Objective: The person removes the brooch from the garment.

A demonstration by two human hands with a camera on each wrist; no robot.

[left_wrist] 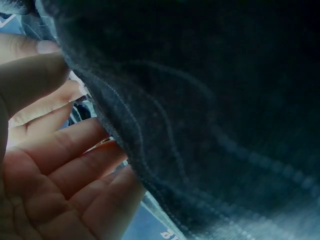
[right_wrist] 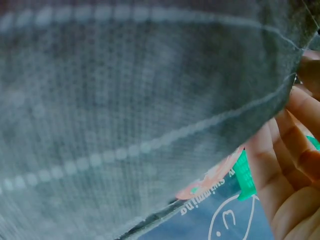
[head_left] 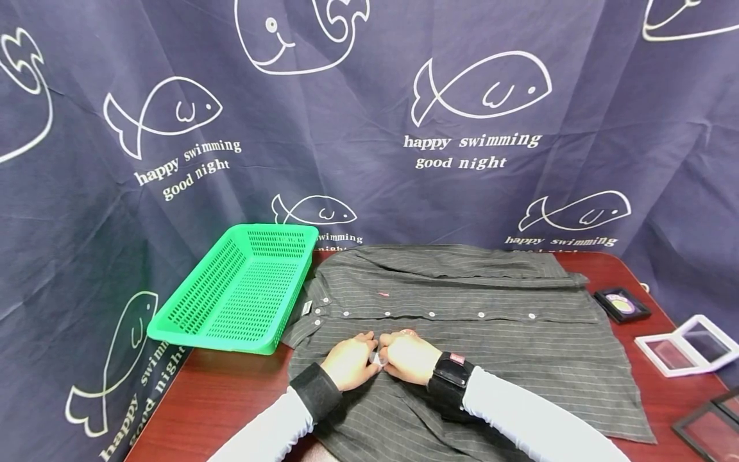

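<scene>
A dark grey pinstriped button shirt (head_left: 479, 295) lies spread on the table, collar to the left. Over its front, my left hand (head_left: 349, 362) and right hand (head_left: 408, 357) meet, and their fingertips pinch a small whitish, see-through piece (head_left: 378, 359), maybe part of a packet. A red-orange edge (head_left: 408, 332) shows just beyond the right hand; an orange printed surface (right_wrist: 215, 175) appears by the fingers in the right wrist view. Dark striped cloth (left_wrist: 200, 100) hides much of the left wrist view, beside the left hand's fingers (left_wrist: 95, 170).
A green plastic basket (head_left: 271, 337) stands at the left, against the collar. On the right lie a black case (head_left: 622, 304) with a round coloured pan, an opened white compact (head_left: 670, 353) and a dark-framed case (head_left: 710, 430). A navy fish-print curtain (head_left: 369, 128) hangs behind.
</scene>
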